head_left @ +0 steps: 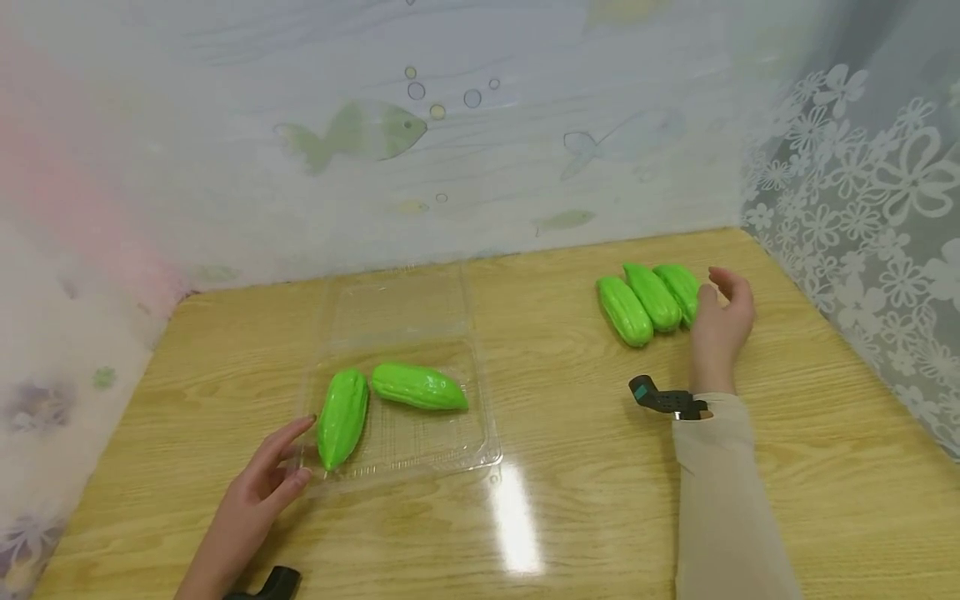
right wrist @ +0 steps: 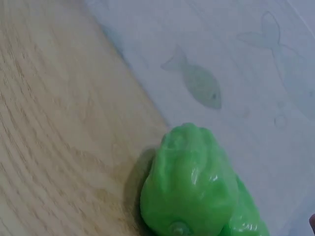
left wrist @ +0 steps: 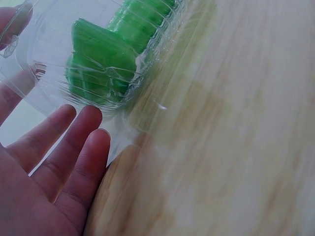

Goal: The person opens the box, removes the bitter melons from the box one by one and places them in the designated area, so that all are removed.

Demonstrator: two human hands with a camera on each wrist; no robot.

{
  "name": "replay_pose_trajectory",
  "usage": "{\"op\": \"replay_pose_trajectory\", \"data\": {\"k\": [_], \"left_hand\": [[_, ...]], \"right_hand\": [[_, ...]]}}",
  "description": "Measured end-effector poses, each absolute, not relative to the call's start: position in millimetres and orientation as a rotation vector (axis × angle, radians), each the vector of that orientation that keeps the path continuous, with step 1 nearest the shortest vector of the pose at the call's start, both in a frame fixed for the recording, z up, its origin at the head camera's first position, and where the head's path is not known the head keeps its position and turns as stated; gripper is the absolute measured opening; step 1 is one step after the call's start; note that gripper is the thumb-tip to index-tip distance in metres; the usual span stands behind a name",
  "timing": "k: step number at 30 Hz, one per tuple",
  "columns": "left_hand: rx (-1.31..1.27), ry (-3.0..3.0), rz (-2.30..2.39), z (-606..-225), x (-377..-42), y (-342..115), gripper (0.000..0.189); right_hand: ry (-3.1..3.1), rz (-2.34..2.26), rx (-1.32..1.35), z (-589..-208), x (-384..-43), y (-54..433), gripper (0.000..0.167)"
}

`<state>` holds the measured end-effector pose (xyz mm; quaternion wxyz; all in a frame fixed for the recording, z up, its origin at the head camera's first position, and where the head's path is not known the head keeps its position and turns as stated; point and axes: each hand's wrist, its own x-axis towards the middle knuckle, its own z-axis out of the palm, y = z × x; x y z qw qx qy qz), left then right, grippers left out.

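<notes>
A clear plastic clamshell container (head_left: 487,433) lies with its lid folded back. In it are two green ridged bitter melons, one upright in view (head_left: 343,419) at the left and one crosswise (head_left: 418,387). At the container's left front corner is my left hand (head_left: 258,487), its thumb and fingers spread at the edge; the left wrist view shows those fingers extended beside the plastic. My right hand (head_left: 723,321) is at the rightmost of three more bitter melons (head_left: 651,297), fingers loosely bent. Whether its thumb touches that melon, I cannot tell.
The wood-grain table (head_left: 570,500) meets a wall covering (head_left: 480,192) with fish drawings at the back. A curtain with white flowers (head_left: 862,192) borders the right side. Black wrist devices (head_left: 667,400) show at both wrists.
</notes>
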<state>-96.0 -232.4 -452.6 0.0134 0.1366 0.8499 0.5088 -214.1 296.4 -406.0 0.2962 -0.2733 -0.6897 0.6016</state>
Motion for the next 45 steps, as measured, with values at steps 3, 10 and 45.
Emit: {"op": "replay_pose_trajectory", "data": {"k": [3,10,45], "left_hand": [[0.417,2.653,1.579,-452.5,-94.8,-232.4,0.054],[0.409,2.672,1.559,-450.8,-94.8,-232.8,0.054],[0.374,2.699,1.522,-449.8,-95.2,-232.3,0.052]], "right_hand": [[-1.867,1.576,-0.645,-399.8,-214.7,288.2,0.025],[-1.855,1.704,-0.355,-372.9,-209.8,263.3,0.022],[-2.328,1.923,0.435,-323.7,-169.2,124.7,0.028]]}}
